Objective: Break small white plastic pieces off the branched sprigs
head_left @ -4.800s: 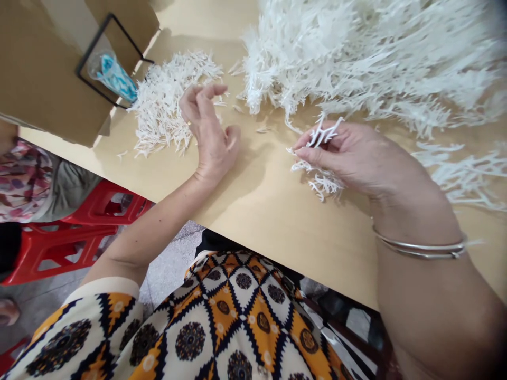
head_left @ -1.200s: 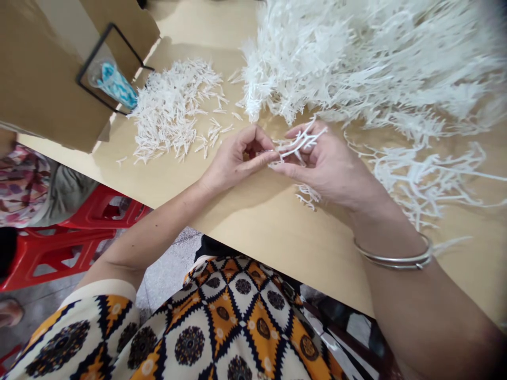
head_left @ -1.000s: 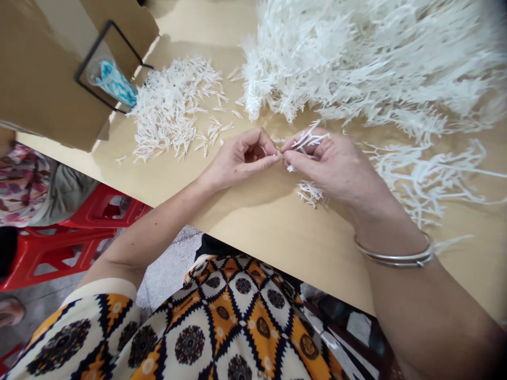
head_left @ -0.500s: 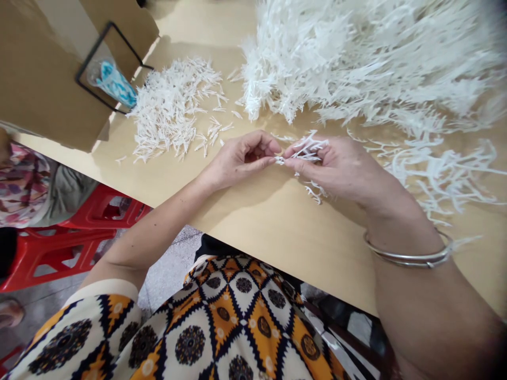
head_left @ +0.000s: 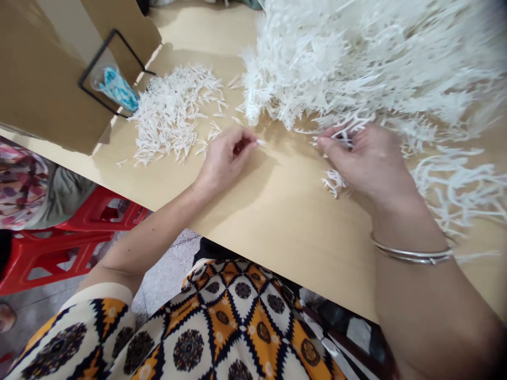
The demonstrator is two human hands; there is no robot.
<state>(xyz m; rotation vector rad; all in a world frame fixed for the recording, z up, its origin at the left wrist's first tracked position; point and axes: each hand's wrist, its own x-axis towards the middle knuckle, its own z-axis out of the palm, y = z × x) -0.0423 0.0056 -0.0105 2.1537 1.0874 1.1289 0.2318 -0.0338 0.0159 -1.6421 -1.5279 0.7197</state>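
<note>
My left hand [head_left: 227, 157] is closed in a pinch, with a small white plastic piece [head_left: 260, 142] poking out at its fingertips. To the right, apart from it, my right hand [head_left: 366, 158] is closed around a white branched plastic strand [head_left: 356, 122]; part of a strand also hangs below that hand. Beyond my left hand lies a pile of small white pieces [head_left: 168, 113]. A large heap of white branched plastic strands [head_left: 348, 63] fills the far right, and looser strands [head_left: 467, 184] lie right of my right hand.
A cardboard box [head_left: 51, 68] stands at the far left. By it, a black wire frame [head_left: 95, 60] surrounds a clear cup with blue-and-white contents [head_left: 118, 91]. Red plastic stools [head_left: 59, 253] stand beyond the table's near edge, beside a person's patterned clothing [head_left: 21, 184].
My hands, which met at their fingertips over the strand, have moved apart. My left hand shifted left with a small white piece; my right moved right with the branched strand.
</note>
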